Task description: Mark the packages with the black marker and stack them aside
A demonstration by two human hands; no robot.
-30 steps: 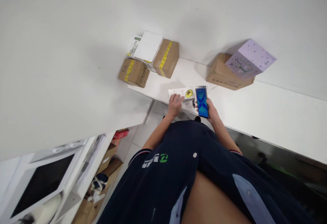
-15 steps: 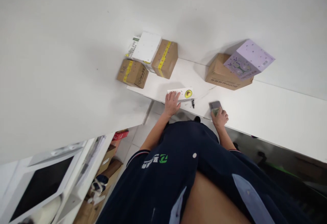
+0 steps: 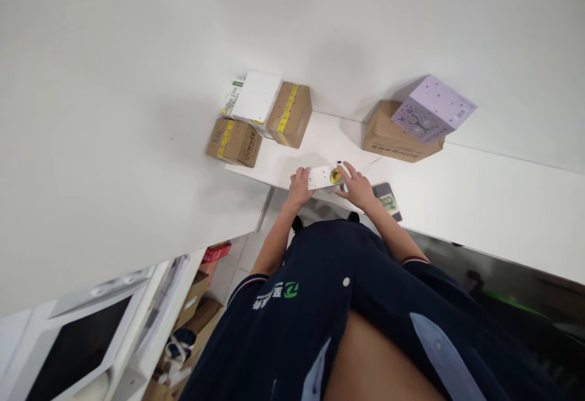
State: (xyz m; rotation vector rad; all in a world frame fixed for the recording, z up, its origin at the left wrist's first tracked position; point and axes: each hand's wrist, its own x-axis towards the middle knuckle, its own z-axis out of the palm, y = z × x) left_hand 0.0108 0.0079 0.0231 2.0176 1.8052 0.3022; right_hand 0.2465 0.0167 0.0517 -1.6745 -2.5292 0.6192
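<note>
A slim white box with an avocado picture [image 3: 321,177] lies along the front of the white table, between my two hands. My left hand [image 3: 300,186] is closed around its left end. At the other end, my right hand [image 3: 358,189] has its fingers over the top and its thumb on the near side, gripping the box. A small dark object shows by the right thumb, mostly hidden. Just right of my right wrist lies a grey phone [image 3: 381,190] with a green banknote-like slip [image 3: 389,203] on it.
At the back left stand cardboard boxes with yellow tape [image 3: 289,114] and a larger white box [image 3: 257,96]. A purple box [image 3: 434,108] rests on a cardboard carton [image 3: 393,139] at the back right. The table's front edge [image 3: 439,239] runs close to my body.
My right hand has left the phone and moved left onto the avocado box's right end. My left hand has closed on the left end, and the box is slightly turned.
</note>
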